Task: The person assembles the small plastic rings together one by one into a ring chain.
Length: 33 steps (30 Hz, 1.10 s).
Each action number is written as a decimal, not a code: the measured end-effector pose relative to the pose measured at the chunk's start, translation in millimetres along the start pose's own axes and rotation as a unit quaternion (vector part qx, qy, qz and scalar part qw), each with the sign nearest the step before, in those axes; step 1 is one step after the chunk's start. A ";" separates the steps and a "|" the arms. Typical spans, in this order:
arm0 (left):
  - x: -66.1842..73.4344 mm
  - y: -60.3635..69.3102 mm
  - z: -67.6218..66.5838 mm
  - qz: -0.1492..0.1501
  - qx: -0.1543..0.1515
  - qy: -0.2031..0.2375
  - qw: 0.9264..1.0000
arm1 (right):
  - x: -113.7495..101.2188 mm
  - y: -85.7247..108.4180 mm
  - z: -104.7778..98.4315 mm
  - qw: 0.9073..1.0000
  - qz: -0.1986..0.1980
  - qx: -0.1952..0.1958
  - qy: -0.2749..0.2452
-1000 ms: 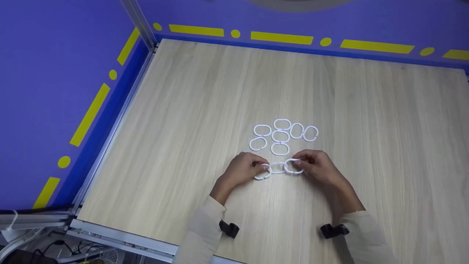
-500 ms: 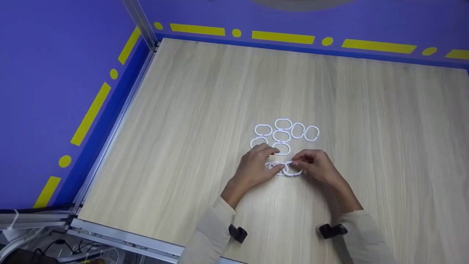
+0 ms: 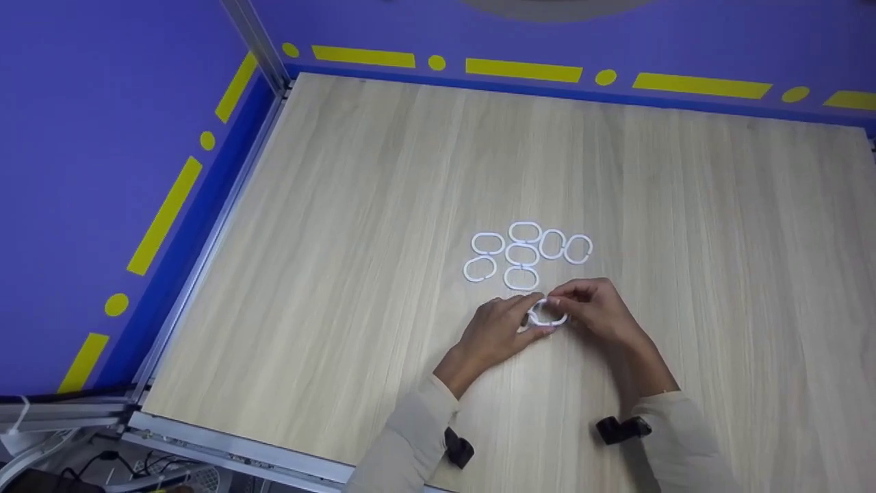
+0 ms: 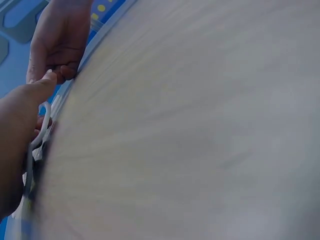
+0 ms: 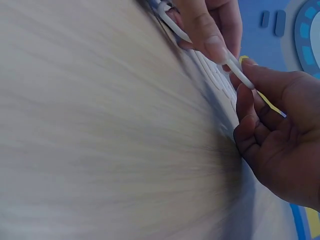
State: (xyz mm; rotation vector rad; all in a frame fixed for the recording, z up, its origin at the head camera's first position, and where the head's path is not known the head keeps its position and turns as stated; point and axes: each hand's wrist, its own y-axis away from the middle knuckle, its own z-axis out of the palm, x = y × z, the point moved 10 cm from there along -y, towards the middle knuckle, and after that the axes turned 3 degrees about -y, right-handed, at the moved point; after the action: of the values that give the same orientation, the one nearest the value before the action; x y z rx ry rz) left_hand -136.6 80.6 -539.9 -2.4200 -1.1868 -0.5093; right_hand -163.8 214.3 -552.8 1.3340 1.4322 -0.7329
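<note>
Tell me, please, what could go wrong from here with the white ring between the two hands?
The white ring might slip, because the right hand only pinches its edge. The left hand is very close, so the hands could hinder each other. The other rings lie just beyond the hands and might be knocked.
</note>
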 end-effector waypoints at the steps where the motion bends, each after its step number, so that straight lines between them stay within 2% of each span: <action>1: -0.5 0.6 -0.9 0.006 0.001 -0.008 1.000 | 0.0 -0.3 -0.9 1.000 0.002 0.001 -0.004; 6: -3.0 3.4 -6.8 0.017 0.008 -0.061 0.998 | 0.6 -1.8 -5.2 1.000 0.004 0.004 -0.007; 14: -2.2 6.0 -7.0 0.027 0.002 -0.114 0.993 | 1.5 -3.3 2.9 1.000 0.007 -0.018 -0.011; 19: -0.2 8.1 -9.1 0.044 0.013 -0.142 0.989 | 1.1 -3.1 5.3 1.000 0.009 -0.023 -0.006; 28: -2.3 12.5 -11.2 0.067 0.042 -0.141 0.987 | -1.5 -3.8 10.8 0.998 0.010 -0.050 0.019; 33: -14.2 19.0 -18.8 0.062 0.047 -0.122 0.990 | -1.9 -5.3 7.7 0.999 0.011 -0.029 0.036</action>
State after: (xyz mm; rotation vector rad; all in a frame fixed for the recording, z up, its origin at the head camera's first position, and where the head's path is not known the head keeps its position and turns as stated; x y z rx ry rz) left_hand -132.2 51.2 -534.1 -2.5064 -1.1171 -0.1196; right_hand -167.1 205.5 -554.4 1.3409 1.4819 -0.6315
